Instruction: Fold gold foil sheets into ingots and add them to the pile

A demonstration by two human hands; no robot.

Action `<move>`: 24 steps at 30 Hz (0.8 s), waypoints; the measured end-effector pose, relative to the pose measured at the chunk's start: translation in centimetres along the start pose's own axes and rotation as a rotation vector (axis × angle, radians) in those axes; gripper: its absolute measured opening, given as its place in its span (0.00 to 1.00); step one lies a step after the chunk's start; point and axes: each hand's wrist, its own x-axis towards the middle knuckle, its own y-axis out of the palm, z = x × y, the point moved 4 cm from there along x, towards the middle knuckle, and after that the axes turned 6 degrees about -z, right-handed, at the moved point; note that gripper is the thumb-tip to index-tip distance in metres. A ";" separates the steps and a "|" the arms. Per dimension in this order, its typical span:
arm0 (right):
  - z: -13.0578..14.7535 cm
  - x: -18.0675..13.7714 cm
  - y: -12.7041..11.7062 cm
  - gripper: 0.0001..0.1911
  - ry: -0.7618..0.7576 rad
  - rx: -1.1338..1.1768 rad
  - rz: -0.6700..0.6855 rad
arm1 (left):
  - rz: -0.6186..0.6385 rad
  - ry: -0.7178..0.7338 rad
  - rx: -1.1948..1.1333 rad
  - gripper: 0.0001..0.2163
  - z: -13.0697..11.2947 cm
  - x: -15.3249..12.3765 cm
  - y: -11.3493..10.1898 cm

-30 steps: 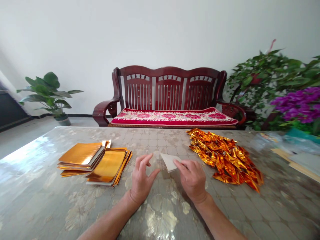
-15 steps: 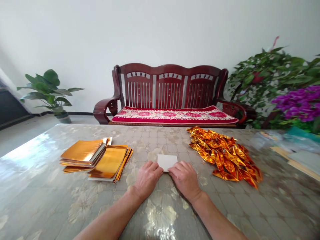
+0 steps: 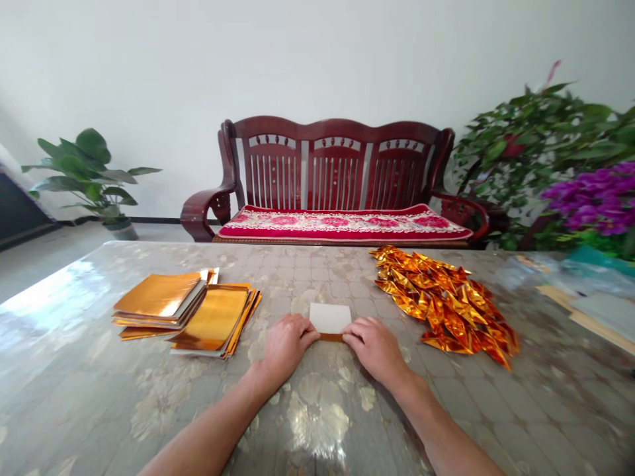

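Note:
A small sheet of paper [image 3: 330, 317] lies white side up on the table [image 3: 317, 410], with a thin gold strip showing along its near edge. My left hand [image 3: 285, 345] pinches the near left corner, fingers curled. My right hand [image 3: 374, 345] pinches the near right corner in the same way. A stack of flat gold foil sheets [image 3: 186, 312] lies to the left of my left hand. A heap of folded gold foil pieces [image 3: 444, 304] lies to the right of my right hand.
Beyond the far table edge stands a dark red wooden bench [image 3: 332, 188] with a red cushion. A potted plant [image 3: 92, 178] is on the floor at left. Green plants and purple flowers [image 3: 590, 198] crowd the right. Plastic bags and papers [image 3: 585, 297] lie at the table's right.
The paper, held tilted in my right hand a second ago, now lies flat. Both hands came down onto its near edge, and a narrow gold strip has appeared there.

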 end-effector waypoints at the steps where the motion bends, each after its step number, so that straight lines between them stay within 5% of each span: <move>1: 0.0 0.0 0.0 0.09 -0.003 -0.008 0.003 | 0.002 -0.016 0.011 0.09 0.0 0.1 0.0; 24: 0.7 0.4 0.6 0.04 0.028 -0.145 -0.042 | 0.002 -0.074 0.241 0.13 -0.5 0.3 -0.3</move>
